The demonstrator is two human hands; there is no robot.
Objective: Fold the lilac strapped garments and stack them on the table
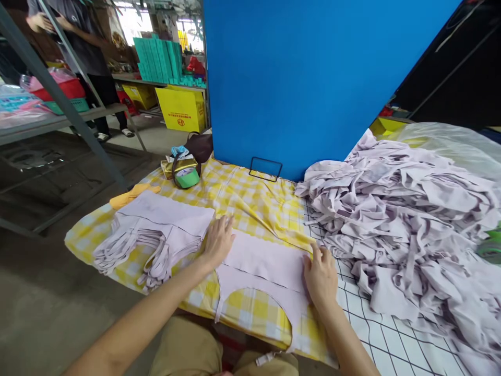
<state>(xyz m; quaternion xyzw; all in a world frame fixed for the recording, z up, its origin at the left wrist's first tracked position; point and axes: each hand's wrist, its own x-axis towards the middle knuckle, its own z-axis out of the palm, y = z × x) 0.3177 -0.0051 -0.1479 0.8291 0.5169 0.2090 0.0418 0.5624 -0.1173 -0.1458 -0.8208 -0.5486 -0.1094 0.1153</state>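
A pale lilac strappy top (266,261) lies flat on the yellow checked cloth (250,209), its straps pointing toward me. My left hand (219,243) rests at its upper left corner, fingers stretched out. At the upper right edge is my right hand (321,274), thumb and fingers apart and slightly bent, touching the fabric. One strap, with a small pale piece (266,358) at its end, hangs over the table's near edge. Just left of my left hand sits a neat stack of the same lilac tops (168,214), straps bunched toward me.
A large loose heap of lilac garments (391,209) covers the right side. Behind the cloth stands a blue panel (305,83), with a black wire frame (266,168) at its foot. Green tape (188,177) and an orange cloth (135,195) lie left. A person (86,47) stands beyond.
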